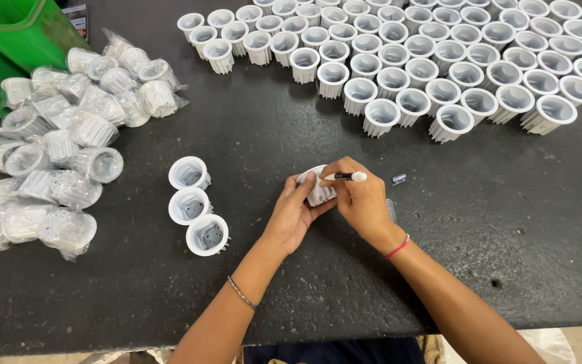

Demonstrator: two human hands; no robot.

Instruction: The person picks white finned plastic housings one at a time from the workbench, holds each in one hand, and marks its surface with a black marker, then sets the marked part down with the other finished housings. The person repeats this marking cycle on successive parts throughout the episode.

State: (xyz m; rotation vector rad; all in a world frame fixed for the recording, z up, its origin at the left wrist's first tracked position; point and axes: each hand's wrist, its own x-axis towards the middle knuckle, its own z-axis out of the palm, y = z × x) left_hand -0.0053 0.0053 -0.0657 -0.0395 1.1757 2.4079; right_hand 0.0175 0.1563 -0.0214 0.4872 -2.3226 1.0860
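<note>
Cup (318, 194), white ribbed plastic, sits cradled in my left hand (294, 212) just above the tabletop (291, 135); I judge it light, stiff, best held by its fins, while my right hand (362, 199) pinches a pen (346, 176).

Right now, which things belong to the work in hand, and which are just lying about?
In hand:
white ribbed cup, left hand
pen, right hand

Lying about:
three loose cups
rows of cups
bagged cups
green bin
small clear cap
</note>
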